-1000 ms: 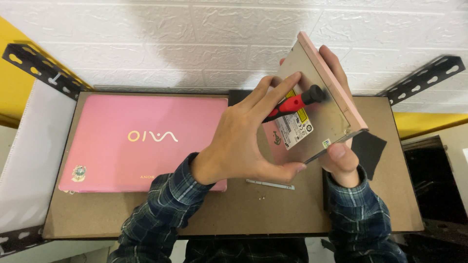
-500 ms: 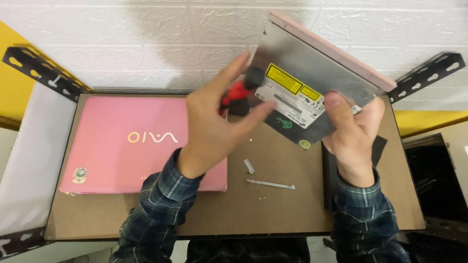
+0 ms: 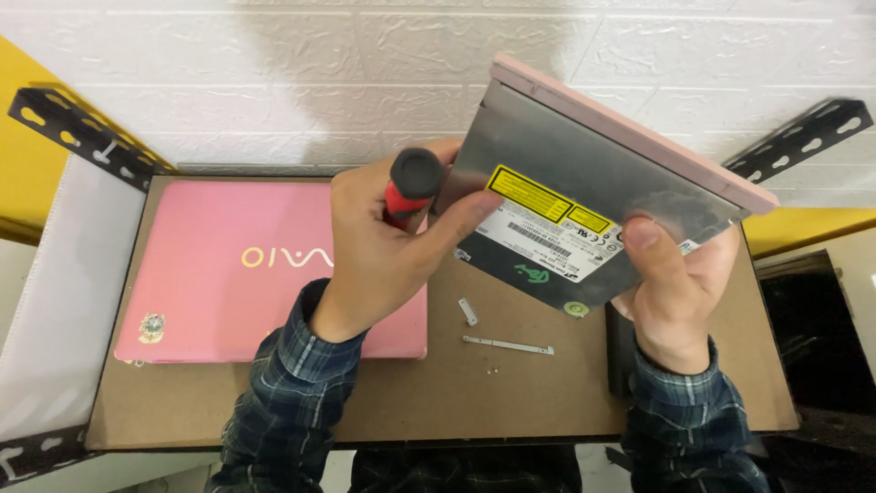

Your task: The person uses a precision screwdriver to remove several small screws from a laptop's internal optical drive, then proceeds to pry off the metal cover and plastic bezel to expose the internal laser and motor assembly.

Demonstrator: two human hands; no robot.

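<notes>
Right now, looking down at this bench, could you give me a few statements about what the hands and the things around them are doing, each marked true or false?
1. The right hand holds a flat metal disc drive off the table. True.
2. The left hand is empty. False: it grips a red and black screwdriver.
3. The pink laptop lies closed on the brown table. True.
4. The thin metal strip rests on the laptop. False: it lies on the table.

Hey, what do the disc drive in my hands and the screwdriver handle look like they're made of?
The disc drive: its case looks like brushed bare sheet metal, dull grey with a soft sheen; the pink front strip is probably plastic. The screwdriver: red handle with a matte black end cap, likely plastic with a rubbery grip, though that is hard to tell.
</notes>
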